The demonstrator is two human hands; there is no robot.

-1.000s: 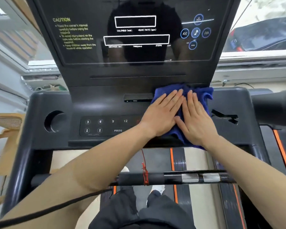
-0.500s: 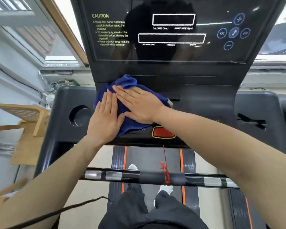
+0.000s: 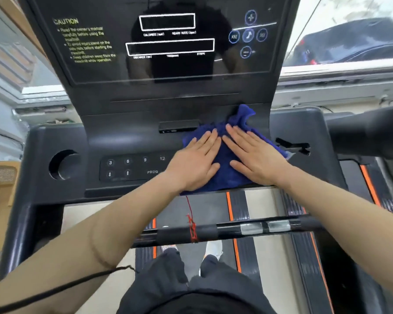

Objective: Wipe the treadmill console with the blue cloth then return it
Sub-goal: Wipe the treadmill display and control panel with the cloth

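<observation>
The blue cloth (image 3: 224, 180) lies bunched on the black treadmill console (image 3: 127, 137), right of centre and just below the dark display panel (image 3: 168, 46). My left hand (image 3: 195, 162) presses flat on the cloth's left half, fingers stretched forward. Beside it, my right hand (image 3: 256, 157) presses flat on the right half, and the fingertips of the two hands nearly touch. The cloth's far corner stands up against the base of the display. The cloth hides the middle of the button row.
The keypad (image 3: 132, 167) with number buttons shows left of my hands, and a round cup hole (image 3: 63, 165) sits at the console's left end. A slot (image 3: 293, 147) is on the right. The handlebar (image 3: 236, 230) with a red cord (image 3: 192, 225) crosses below my arms.
Both hands have slid the cloth from the left part of the console back to the right of centre. The red button seen half a second ago is covered again.
</observation>
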